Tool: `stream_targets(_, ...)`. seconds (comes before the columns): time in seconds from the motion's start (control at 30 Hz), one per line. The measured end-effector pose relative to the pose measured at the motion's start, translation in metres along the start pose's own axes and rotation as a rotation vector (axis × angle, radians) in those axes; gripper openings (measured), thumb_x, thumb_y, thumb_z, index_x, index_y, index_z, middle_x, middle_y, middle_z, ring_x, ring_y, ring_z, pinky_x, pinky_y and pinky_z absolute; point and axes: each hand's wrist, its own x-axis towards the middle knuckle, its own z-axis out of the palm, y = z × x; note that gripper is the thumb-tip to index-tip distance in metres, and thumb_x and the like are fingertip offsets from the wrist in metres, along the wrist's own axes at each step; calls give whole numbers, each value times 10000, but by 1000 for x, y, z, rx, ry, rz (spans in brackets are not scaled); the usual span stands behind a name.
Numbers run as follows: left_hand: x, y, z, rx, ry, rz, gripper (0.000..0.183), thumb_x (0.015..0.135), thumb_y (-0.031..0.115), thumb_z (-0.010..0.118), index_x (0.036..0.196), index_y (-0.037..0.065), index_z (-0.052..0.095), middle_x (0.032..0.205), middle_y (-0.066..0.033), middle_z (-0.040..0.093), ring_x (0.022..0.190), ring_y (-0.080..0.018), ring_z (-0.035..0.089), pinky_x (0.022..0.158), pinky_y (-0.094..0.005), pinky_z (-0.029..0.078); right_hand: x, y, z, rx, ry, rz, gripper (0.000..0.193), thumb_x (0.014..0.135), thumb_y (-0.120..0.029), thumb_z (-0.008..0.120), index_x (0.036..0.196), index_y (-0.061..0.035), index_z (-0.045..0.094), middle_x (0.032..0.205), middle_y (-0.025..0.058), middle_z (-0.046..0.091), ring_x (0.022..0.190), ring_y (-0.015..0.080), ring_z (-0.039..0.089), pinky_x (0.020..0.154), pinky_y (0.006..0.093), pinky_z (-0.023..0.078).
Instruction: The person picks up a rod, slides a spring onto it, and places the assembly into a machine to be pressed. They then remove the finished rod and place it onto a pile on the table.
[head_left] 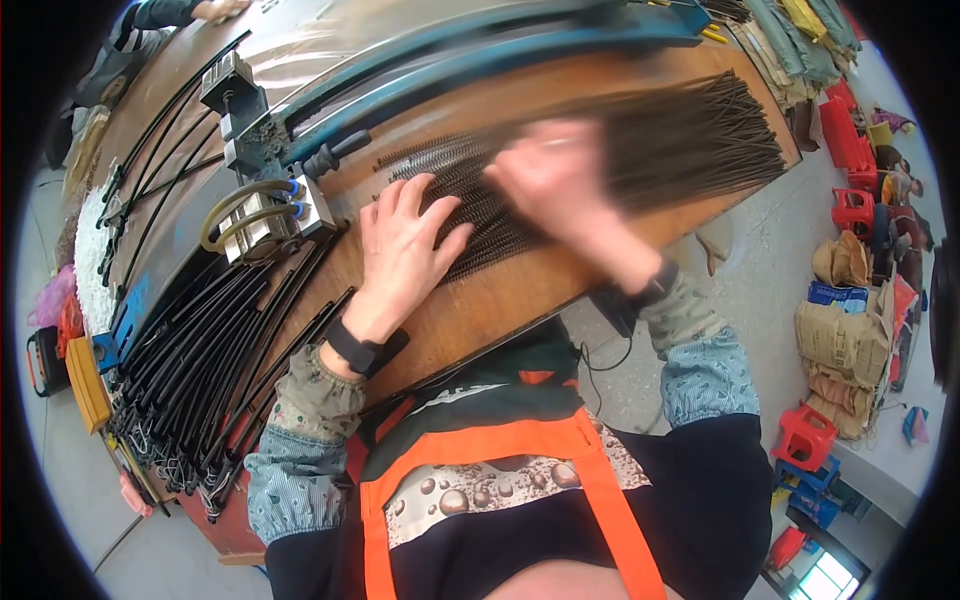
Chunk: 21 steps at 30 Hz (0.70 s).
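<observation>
A wooden table (pixel 455 325) is filling most of the view, its right corner reaching out over a grey floor. A broad pile of long, dark springs (pixel 690 140) is lying across its right half, the far ends sitting near the right edge; a careless sweep could be sending some over it. To the left, a heap of thin black rods (pixel 190 370) is fanning out toward the wearer, and rods and springs could be getting mixed if either pile were spreading. A metal machine (pixel 315 210) is standing between the two, close to the left hand, so a quick slip to the left could be knocking knuckles against it. The right hand (pixel 560 175) is showing as a blur over the springs, its fingers looking curled; whether they are gripping any cannot be told. The left hand (pixel 405 240) is resting at the springs' near left end, fingers spread apart and clamping nothing; such a light touch could be letting neighbouring springs drag along or tangle. Smallest, a dark wristband (pixel 658 283) is circling the right wrist, where a loose spring end could be catching.
</observation>
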Motion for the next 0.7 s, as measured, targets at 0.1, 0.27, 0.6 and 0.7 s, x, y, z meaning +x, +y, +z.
stream_targets(0.1, 5, 5, -2, -15, 42, -47, 170, 853, 210, 692, 1015, 162, 708, 1053, -9, 644, 1013, -229, 581, 858, -422, 398, 2, -5, 3, 28, -18, 17, 92, 796, -225, 705, 765, -170, 638, 749, -32, 604, 848, 193, 557, 821, 356, 357)
stream_targets(0.27, 29, 1, 21, -145, -51, -63, 213, 844, 213, 696, 1043, 139, 692, 1084, -26, 650, 1060, -235, 566, 879, -438, 388, 5, -2, -4, 198, 69, 135, 109, 795, -228, 715, 763, -163, 634, 754, -32, 610, 838, 199, 550, 818, 361, 355)
stream_targets(0.6, 44, -4, 31, -553, -360, -200, 335, 828, 175, 701, 1151, 119, 633, 1008, -70, 652, 1070, -260, 563, 880, -395, 420, -14, 5, 11, 371, 45, 253, 108, 815, -178, 710, 899, -113, 688, 823, 15, 664, 811, 230, 577, 720, 351, 439)
stream_targets(0.7, 50, 4, 25, -790, -391, -474, 330, 831, 145, 692, 1154, 122, 628, 993, -72, 628, 1067, -271, 558, 887, -408, 419, -15, 1, 14, 429, 123, 246, 170, 818, -151, 707, 978, -94, 701, 855, 40, 679, 830, 247, 595, 725, 352, 476)
